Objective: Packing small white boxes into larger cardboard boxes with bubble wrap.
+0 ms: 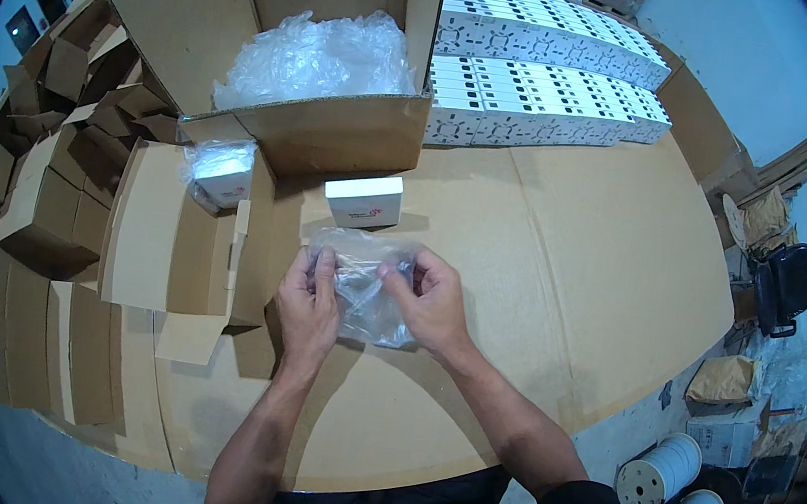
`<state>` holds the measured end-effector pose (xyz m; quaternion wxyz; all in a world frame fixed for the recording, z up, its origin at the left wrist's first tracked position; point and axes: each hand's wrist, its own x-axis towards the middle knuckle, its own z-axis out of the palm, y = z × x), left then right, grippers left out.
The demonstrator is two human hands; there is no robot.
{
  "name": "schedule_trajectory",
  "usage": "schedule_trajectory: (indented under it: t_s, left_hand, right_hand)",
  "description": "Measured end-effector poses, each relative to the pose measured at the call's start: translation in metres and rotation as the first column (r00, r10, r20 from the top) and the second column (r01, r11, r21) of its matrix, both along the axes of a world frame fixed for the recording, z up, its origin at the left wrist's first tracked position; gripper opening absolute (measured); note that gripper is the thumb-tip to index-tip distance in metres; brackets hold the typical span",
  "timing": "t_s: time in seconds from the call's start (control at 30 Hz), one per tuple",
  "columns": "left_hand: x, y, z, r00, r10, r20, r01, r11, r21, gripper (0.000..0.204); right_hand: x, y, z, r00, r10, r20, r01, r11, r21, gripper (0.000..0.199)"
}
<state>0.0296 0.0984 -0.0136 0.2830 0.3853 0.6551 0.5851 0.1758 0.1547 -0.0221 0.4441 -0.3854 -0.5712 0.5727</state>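
Between my two hands, just above the table, is a clear plastic bag [368, 293]. My left hand [309, 306] pinches its left edge between thumb and fingers. On the other side my right hand [428, 300] grips the bag's upper right part. Right behind the bag stands a small white box [362, 201] with a little red mark on its front. To the left lies an opened brown carton [147, 221]; at its far end sits another white box [223, 182] wrapped in clear plastic. Whether the bag in my hands holds anything is hard to make out; it looks flat.
A large open carton [336, 143] full of crumpled clear bags [331, 62] stands at the back. Rows of patterned white boxes [543, 98] are stacked at the far right. Empty brown cartons [51, 209] crowd the left side. Spools [658, 475] and a black chair [786, 287] are at right.
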Motion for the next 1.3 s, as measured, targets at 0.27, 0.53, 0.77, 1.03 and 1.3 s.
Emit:
schedule_trajectory:
  t_s: [0.27, 0.53, 0.77, 1.03, 1.3]
  left_hand:
    - [-0.002, -0.001, 0.012, 0.977, 0.099, -0.191, -0.089, 0.994, 0.062, 0.036]
    - [-0.014, 0.002, 0.006, 0.973, 0.158, -0.17, -0.145, 0.986, 0.088, 0.041]
    - [-0.005, -0.004, 0.007, 0.979, 0.107, -0.176, -0.1, 0.994, 0.046, 0.038]
    - [-0.007, -0.004, 0.003, 0.946, 0.044, -0.32, -0.019, 0.997, 0.08, 0.032]
    - [-0.014, -0.002, 0.007, 0.897, -0.325, 0.3, 0.307, 0.946, 0.107, 0.036]
  right_hand:
    - [0.008, 0.01, 0.015, 0.894, -0.174, -0.412, 0.017, 0.933, -0.358, 0.01]
    - [0.015, 0.008, 0.008, 0.983, 0.13, 0.128, -0.13, 0.991, -0.01, 0.016]
    - [0.003, 0.005, 0.017, 0.992, -0.121, -0.046, 0.122, 0.992, 0.021, 0.02]
    - [-0.001, -0.004, 0.009, 0.945, -0.251, 0.209, 0.216, 0.96, 0.178, 0.031]
    - [0.002, 0.001, 0.009, 0.944, -0.304, 0.131, 0.263, 0.929, 0.262, 0.032]
